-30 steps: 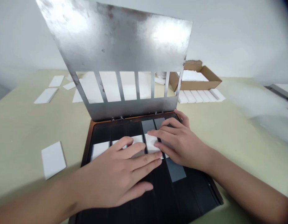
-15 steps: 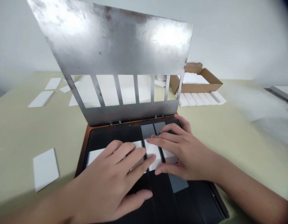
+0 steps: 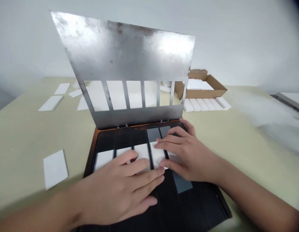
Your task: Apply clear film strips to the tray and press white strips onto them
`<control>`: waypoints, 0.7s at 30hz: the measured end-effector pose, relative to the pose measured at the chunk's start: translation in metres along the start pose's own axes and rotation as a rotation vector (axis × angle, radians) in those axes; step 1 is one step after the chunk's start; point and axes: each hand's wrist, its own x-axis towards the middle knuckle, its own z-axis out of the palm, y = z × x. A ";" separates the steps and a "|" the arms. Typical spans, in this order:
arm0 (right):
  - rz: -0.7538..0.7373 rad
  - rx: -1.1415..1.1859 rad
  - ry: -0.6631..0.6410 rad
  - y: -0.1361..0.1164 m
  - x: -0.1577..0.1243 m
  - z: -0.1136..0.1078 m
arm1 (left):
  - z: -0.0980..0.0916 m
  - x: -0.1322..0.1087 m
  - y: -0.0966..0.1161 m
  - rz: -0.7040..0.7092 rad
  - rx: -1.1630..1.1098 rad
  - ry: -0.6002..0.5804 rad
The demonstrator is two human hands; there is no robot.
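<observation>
Your left hand (image 3: 122,190) lies flat and open, palm down, with the fingers stretched out and only slightly apart. Its fingertips rest on the row of flat white rectangular pieces (image 3: 142,152) that lie side by side across the black grooved tray with a brown rim (image 3: 200,206). The index finger crosses the second and third pieces from the left.

Your right hand (image 3: 188,154) is open too, palm down, with the fingers pointing left and a little spread. It presses on the right end of the same row, and its thumb lies at the near edge of a piece, close to your left fingertips. Neither hand grips anything.

The row sits across the middle of the tray, on the pale green desk (image 3: 236,135). A grey strip (image 3: 182,183) shows just below your right hand. The hinged slotted steel plate (image 3: 130,54) stands raised behind the tray. A loose white rectangular pad (image 3: 54,167) lies on the desk left of the tray. An open cardboard box (image 3: 202,87) sits behind on the right.
</observation>
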 end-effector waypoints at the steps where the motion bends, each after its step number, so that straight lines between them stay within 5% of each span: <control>1: 0.002 0.002 0.001 0.000 0.000 0.000 | 0.000 0.000 0.000 -0.010 -0.005 0.000; 13: 0.012 0.015 0.037 -0.001 0.000 0.003 | 0.001 0.001 -0.001 -0.120 -0.029 0.040; 21: 0.025 0.026 0.049 -0.001 0.001 0.005 | 0.003 0.002 0.000 -0.158 -0.017 -0.067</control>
